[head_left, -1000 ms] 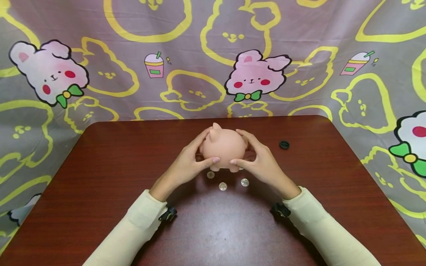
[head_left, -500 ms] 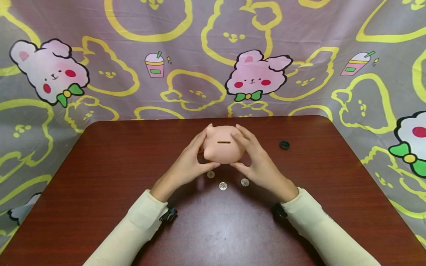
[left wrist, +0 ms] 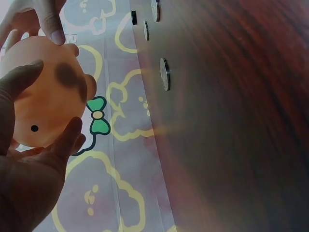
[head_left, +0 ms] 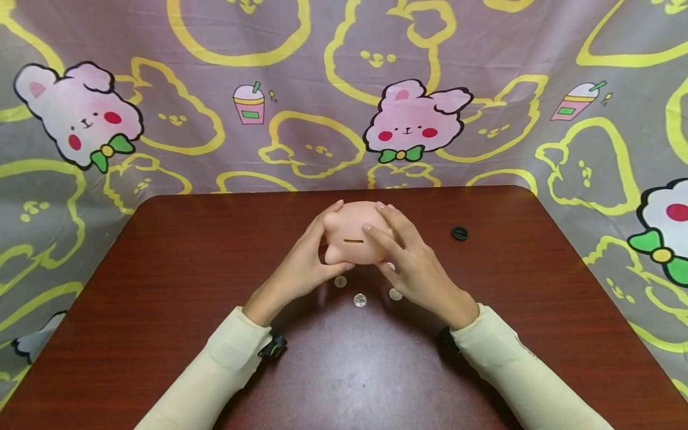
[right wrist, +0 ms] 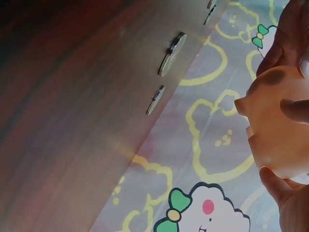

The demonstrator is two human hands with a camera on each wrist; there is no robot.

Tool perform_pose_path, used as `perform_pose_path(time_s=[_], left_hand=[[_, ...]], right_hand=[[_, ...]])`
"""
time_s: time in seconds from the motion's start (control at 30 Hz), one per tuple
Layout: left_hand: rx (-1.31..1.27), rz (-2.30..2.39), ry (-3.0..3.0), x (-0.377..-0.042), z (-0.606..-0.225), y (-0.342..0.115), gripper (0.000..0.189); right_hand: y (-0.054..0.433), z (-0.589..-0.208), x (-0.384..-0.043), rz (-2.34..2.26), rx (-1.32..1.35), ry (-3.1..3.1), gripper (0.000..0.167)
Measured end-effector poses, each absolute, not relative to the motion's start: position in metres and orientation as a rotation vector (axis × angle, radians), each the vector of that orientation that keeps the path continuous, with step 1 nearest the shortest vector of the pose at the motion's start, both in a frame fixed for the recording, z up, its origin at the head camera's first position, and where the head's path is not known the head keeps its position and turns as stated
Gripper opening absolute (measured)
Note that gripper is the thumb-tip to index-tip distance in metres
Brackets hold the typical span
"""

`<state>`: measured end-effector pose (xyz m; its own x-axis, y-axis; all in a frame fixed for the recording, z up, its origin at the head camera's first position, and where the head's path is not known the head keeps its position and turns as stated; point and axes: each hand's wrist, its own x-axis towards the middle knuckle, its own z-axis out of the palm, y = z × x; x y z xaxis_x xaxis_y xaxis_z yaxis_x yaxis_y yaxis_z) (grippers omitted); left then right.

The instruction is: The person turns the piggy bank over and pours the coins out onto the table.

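Head view: pink piggy bank (head_left: 349, 221) is held aloft over the far-middle part of the table (head_left: 344, 370), between both hands. It is gripped at the head end by the left hand (head_left: 302, 258), thumb on the near side, fingers wrapped round the far side. Rump end is gripped by the right hand (head_left: 421, 266), index finger laid across the back. No wide spread on either hand; both are curled round the bank.

Coin slot (head_left: 353, 241) is turned up and toward the head camera; ears are pointed left. Feet (left wrist: 90, 87) are seen clear of the tabletop in the left wrist view. A dark patch is shown on the underside in both wrist views; whether it is a hole, a shadow or contents can't be told.

Below, flat on the table: left coin (head_left: 340, 281), middle coin (head_left: 359, 300), right coin (head_left: 395, 294), plus another partly hidden by the right hand. Black cap (head_left: 459, 233) is left well apart, to the right.

Step in hand, as judged: bank being handled and tilted in the air, coins untouched. For the next move, a firm two-handed hold is called for; if it is to be set down, the feet should be kept off the coins.
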<state>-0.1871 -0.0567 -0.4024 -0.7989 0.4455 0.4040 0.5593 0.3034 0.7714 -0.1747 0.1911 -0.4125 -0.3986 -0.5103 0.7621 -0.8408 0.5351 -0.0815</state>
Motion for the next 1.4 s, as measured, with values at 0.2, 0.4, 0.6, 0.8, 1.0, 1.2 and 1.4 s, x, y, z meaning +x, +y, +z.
perform_pose_path(time_s=[0.2, 0.4, 0.6, 0.8, 1.0, 1.2, 1.4], left_hand=[[-0.937, -1.493, -2.448, -0.187, -0.403, -0.058, 0.105], [-0.944, -1.482, -2.448, -0.186, -0.402, -0.058, 0.110], [-0.982, -1.545, -2.391, -0.185, -0.399, -0.056, 0.113], [-1.026, -1.565, -2.338, -0.186, -0.396, -0.054, 0.098], [-0.908, -1.601, -2.446, -0.185, -0.395, -0.054, 0.091], [-0.850, -1.668, -2.542, -0.185, -0.396, -0.054, 0.087], [-0.854, -1.673, -2.548, -0.186, -0.398, -0.054, 0.087]], right_hand=[[0.191, -0.413, -0.176, 0.694, 1.072, -2.105, 0.082], [0.190, -0.414, -0.177, 0.894, 1.032, -2.127, 0.089], [0.191, -0.411, -0.175, 1.040, 0.976, -2.151, 0.094], [0.191, -0.406, -0.172, 1.322, 0.878, -2.237, 0.096], [0.192, -0.399, -0.171, 1.534, 0.667, -2.431, 0.082], [0.195, -0.395, -0.172, 1.636, 0.528, -2.526, 0.065], [0.195, -0.394, -0.172, 1.732, 0.501, -2.542, 0.065]])
